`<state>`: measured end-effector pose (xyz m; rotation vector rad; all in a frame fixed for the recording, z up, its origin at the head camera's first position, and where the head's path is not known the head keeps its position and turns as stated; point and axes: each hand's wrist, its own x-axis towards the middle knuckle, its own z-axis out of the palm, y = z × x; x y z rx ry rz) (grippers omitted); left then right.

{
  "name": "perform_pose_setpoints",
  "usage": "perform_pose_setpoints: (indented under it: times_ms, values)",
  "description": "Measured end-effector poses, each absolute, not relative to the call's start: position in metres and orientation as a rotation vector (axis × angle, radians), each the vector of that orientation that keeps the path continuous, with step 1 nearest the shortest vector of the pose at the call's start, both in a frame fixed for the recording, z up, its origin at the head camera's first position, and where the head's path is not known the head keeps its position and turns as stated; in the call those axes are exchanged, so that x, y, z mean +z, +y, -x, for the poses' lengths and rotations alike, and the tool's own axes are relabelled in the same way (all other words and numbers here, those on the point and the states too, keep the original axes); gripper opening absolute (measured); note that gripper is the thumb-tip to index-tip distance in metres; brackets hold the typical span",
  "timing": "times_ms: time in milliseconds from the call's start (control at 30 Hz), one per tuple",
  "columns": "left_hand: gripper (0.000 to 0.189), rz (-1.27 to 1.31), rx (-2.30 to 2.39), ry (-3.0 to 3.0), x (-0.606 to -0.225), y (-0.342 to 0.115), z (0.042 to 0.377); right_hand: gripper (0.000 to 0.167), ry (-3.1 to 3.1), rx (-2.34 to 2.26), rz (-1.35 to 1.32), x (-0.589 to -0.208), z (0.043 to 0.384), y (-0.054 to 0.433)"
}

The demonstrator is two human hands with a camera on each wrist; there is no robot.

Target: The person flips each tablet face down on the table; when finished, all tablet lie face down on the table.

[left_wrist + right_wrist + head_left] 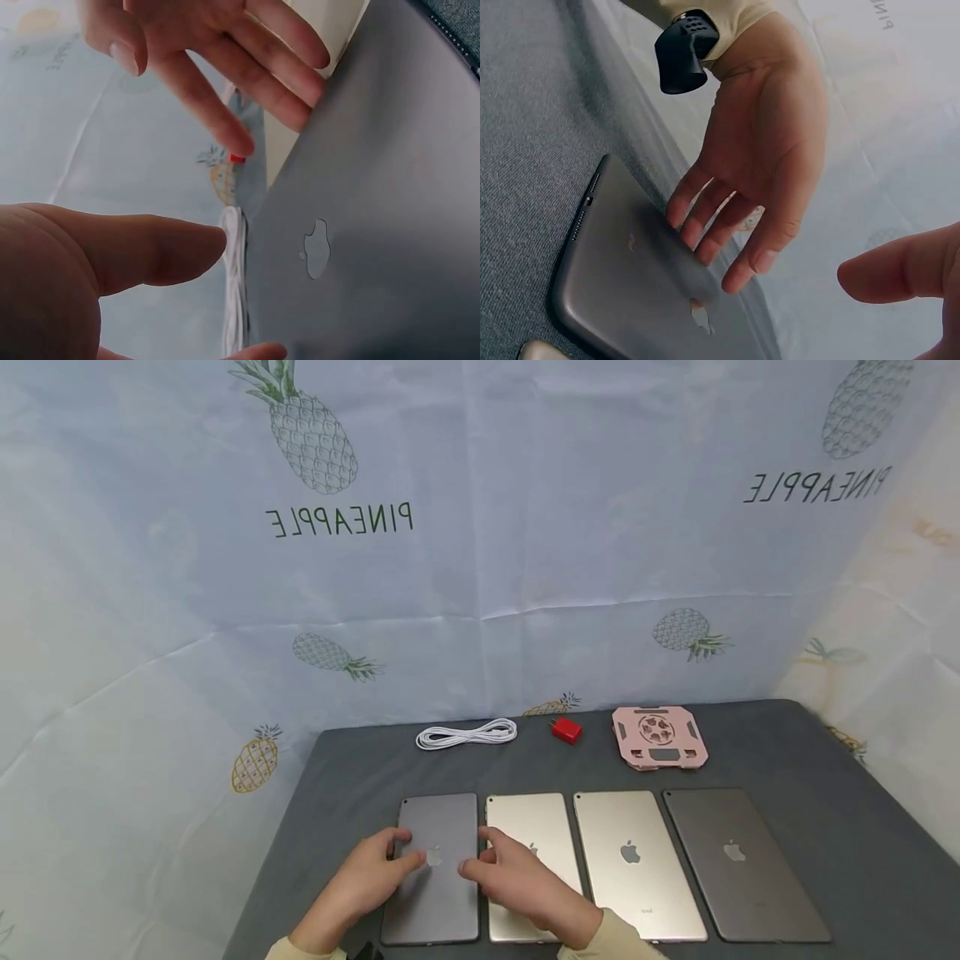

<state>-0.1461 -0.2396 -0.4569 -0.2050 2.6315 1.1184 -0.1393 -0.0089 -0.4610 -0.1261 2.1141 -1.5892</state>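
Note:
A dark grey tablet [438, 914] lies back up, the leftmost in a row. Beside its left edge is my left hand [372, 870], with the thumb over the tablet's back. My right hand [517, 878] is at its right edge and covers part of a gold tablet [540, 814]. In the right wrist view, the fingers of the left hand [761, 142] reach loosely down to the grey tablet's edge [622, 277]. The left wrist view has the right hand [180, 34] with fingers extended against the opposite edge, thumb held away.
A second gold tablet [637, 868] and another dark grey tablet [742, 881] lie to the right. Behind the row are a coiled white cable [467, 735], a red plug adapter [566, 730] and a pink folding stand [660, 738]. A pineapple-print cloth [487, 568] hangs around the grey table.

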Motion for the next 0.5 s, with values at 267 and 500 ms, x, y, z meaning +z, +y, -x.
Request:
perform_pose_setpoints:
  times_ms: [267, 500]
  values:
    - [0.059, 0.161, 1.047, 2.677, -0.459, -0.244, 0.143, 0.073, 2.249, -1.479, 0.331, -0.456, 0.133, 0.005]
    - [0.065, 0.116, 0.953, 2.830, -0.458, -0.272, 0.137, 0.058, 2.610, -1.232, 0.563, -0.452, 0.130, 0.073]
